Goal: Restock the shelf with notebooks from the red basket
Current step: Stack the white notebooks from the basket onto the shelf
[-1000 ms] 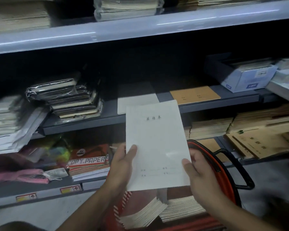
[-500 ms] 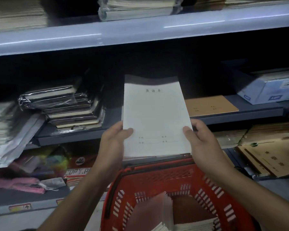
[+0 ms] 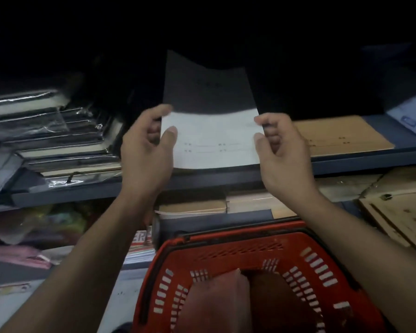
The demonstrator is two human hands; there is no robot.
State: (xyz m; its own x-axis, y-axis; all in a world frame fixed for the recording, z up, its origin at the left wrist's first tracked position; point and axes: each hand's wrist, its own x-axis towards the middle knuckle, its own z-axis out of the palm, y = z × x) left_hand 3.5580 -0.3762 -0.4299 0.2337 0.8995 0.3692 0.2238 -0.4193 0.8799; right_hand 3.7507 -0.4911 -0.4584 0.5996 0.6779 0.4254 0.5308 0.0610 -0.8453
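Held a white notebook (image 3: 210,138) by its two side edges, left hand (image 3: 147,150) and right hand (image 3: 282,152), each with thumb on the cover and fingers (image 3: 273,138) curled under, pinching it. Lay half onto the shelf (image 3: 94,188) already, far end gone into the shadow beneath the board above, near edge level with the shelf lip. Seemed to rest on more of its own kind, though too dark to be sure.

Judged best to push it straight back, keeping both side edges square to the shelf lip, and to let go only once the near edge sat flush with whatever lay beneath. Worth easing the thumbs off last, so the thin cover would not curl or skid sideways. Likely to flex if pushed from one corner alone.

Just right of the white notebook, a brown notebook (image 3: 341,134) flat on the same shelf. Well to its left, a stack of wrapped books (image 3: 65,143). Below it, past a lower shelf of tan pads (image 3: 195,206), the red basket (image 3: 250,248), more stock still inside. Dim all round, upper part nearly black; blue-grey metal shelving, a pale box (image 3: 411,114) far right of the white notebook.
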